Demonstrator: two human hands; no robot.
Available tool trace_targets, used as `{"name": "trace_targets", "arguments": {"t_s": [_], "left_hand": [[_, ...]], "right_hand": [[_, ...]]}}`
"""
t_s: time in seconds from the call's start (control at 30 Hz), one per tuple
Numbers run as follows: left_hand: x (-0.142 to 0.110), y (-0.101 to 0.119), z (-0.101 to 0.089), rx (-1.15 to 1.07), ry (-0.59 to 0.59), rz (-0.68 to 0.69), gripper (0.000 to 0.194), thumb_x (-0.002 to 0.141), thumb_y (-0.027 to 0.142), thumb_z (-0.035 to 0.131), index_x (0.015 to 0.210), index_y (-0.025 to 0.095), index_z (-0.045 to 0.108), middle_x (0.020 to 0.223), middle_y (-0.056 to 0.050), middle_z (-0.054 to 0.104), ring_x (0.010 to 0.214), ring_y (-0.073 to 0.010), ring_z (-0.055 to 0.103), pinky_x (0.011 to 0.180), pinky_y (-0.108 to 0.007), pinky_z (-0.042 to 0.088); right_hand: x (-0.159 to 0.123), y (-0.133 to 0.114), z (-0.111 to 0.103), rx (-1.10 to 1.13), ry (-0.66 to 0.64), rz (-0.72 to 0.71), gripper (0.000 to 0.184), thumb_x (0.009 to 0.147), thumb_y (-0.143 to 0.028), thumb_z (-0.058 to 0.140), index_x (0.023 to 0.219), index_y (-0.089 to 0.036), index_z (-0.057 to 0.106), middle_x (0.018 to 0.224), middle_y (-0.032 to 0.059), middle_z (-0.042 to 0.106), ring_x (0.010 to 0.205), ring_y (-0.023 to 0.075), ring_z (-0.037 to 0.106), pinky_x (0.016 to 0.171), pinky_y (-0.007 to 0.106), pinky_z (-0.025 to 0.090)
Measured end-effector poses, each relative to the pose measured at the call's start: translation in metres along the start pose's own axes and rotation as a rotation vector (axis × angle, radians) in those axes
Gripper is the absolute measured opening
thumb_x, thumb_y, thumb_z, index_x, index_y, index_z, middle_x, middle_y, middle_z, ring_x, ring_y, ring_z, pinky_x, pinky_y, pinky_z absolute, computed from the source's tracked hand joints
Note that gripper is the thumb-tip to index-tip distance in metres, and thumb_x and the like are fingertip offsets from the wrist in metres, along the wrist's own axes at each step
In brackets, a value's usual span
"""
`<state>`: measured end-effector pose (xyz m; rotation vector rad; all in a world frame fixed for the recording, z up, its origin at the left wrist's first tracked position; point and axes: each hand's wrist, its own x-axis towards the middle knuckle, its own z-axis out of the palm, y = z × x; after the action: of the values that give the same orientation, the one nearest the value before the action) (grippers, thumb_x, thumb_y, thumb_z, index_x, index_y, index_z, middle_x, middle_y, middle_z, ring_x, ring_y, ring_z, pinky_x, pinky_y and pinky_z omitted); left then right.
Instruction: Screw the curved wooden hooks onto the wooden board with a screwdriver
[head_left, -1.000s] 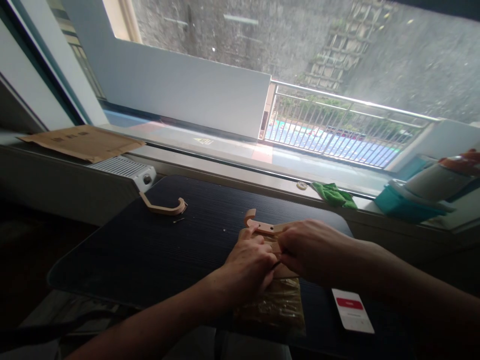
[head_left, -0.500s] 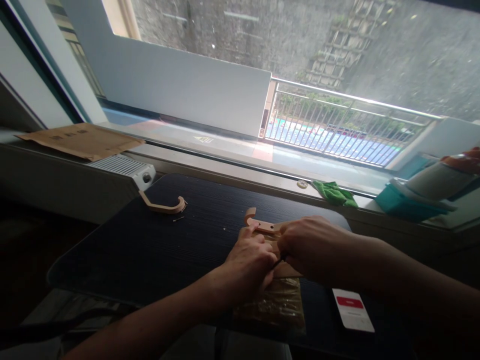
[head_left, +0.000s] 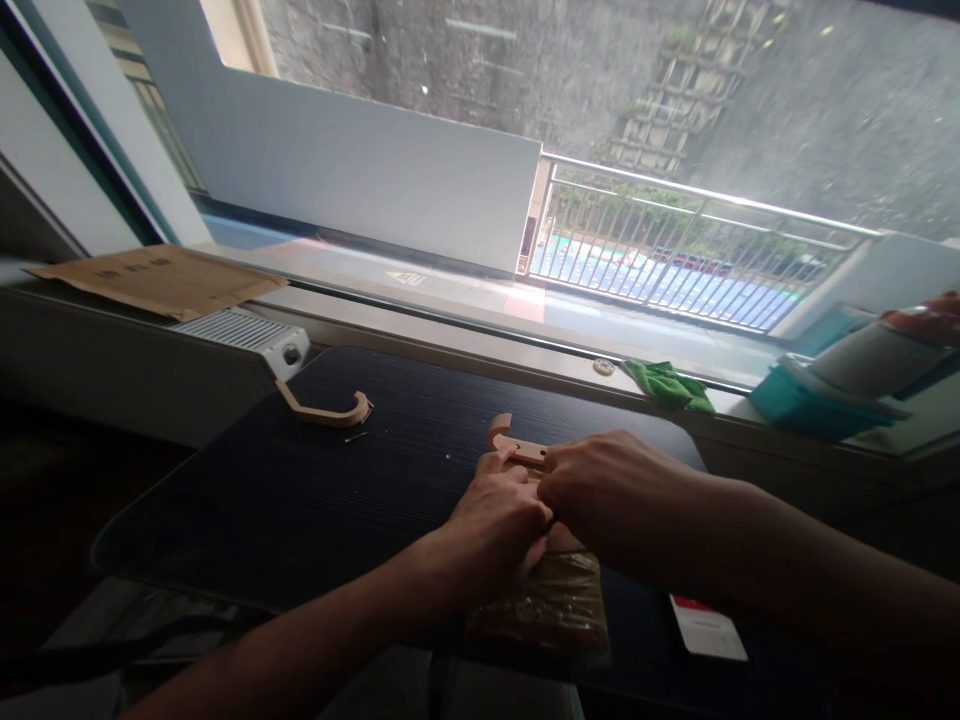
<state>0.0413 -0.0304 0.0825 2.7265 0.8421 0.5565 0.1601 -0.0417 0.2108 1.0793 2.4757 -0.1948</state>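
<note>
My left hand [head_left: 501, 520] is closed over a light wooden piece [head_left: 525, 450] with a curled end and small dark holes, a fingertip pressing near one hole. My right hand [head_left: 600, 495] is clenched in a fist against it, at the wooden piece's right side. A thin dark tool barely shows between the two hands; its kind is hidden. Beneath them lies a block wrapped in shiny brown tape or film [head_left: 544, 610]. More wood shows under my right hand. A similar curved wooden hook [head_left: 326, 412] rests on the left of the table, with a small metal pin or screw [head_left: 356, 437] beside it.
A dark table [head_left: 247, 500] stands against the window ledge. A phone [head_left: 709, 630] with a lit screen lies right of the wrapped block. On the ledge are a green cloth [head_left: 667, 385], a tape roll [head_left: 604, 367] and a teal container [head_left: 795, 400]. A brown envelope [head_left: 165, 280] lies left.
My right fist has shifted slightly left, towards my left hand, covering more of the dark tool and the wooden piece. My left hand stays in place.
</note>
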Motion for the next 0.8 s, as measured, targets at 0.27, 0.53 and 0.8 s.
{"name": "trace_targets", "arguments": {"t_s": [0.27, 0.53, 0.8], "left_hand": [[0.0, 0.002, -0.005, -0.042, -0.005, -0.003, 0.012, 0.079, 0.025, 0.06, 0.07, 0.022, 0.067, 0.081, -0.001, 0.069, 0.092, -0.0228, 0.056, 0.104, -0.046, 0.016], [0.001, 0.0, -0.005, -0.009, -0.005, 0.012, 0.013, 0.079, 0.025, 0.06, 0.068, 0.022, 0.067, 0.076, -0.001, 0.068, 0.09, -0.023, 0.057, 0.102, -0.045, 0.018], [0.001, 0.0, -0.004, -0.02, -0.015, -0.013, 0.014, 0.079, 0.025, 0.059, 0.067, 0.02, 0.063, 0.078, -0.002, 0.067, 0.087, -0.0217, 0.057, 0.1, -0.043, 0.022]], "right_hand": [[-0.007, 0.009, 0.013, 0.029, 0.063, 0.025, 0.015, 0.082, -0.015, 0.05, 0.082, -0.016, 0.065, 0.085, 0.0053, 0.068, 0.077, 0.016, 0.062, 0.065, 0.023, 0.039], [-0.011, 0.012, 0.009, 0.087, 0.038, -0.023, 0.014, 0.078, -0.016, 0.057, 0.088, -0.018, 0.067, 0.082, 0.0055, 0.068, 0.081, 0.0173, 0.062, 0.068, 0.022, 0.038], [-0.007, 0.018, 0.013, 0.119, 0.091, -0.034, 0.011, 0.077, -0.013, 0.056, 0.077, -0.019, 0.065, 0.084, 0.001, 0.068, 0.074, 0.0144, 0.061, 0.061, 0.023, 0.036]]}}
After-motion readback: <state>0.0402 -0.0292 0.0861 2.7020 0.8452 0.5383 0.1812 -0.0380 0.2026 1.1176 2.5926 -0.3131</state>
